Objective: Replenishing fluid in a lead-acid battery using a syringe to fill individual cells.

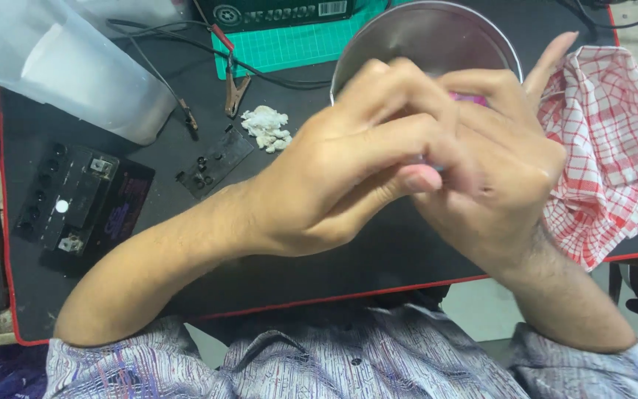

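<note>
Both hands together over steel bowl [407, 29]: my left hand [348, 177] & right hand [496, 177] pinching small pink thing [470, 97], mostly hidden.

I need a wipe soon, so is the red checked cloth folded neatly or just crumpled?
Crumpled. The red checked cloth lies bunched in loose, uneven folds at the black mat's right edge.

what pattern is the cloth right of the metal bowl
Red-and-white check on the cloth, clearest in the head view.
</note>
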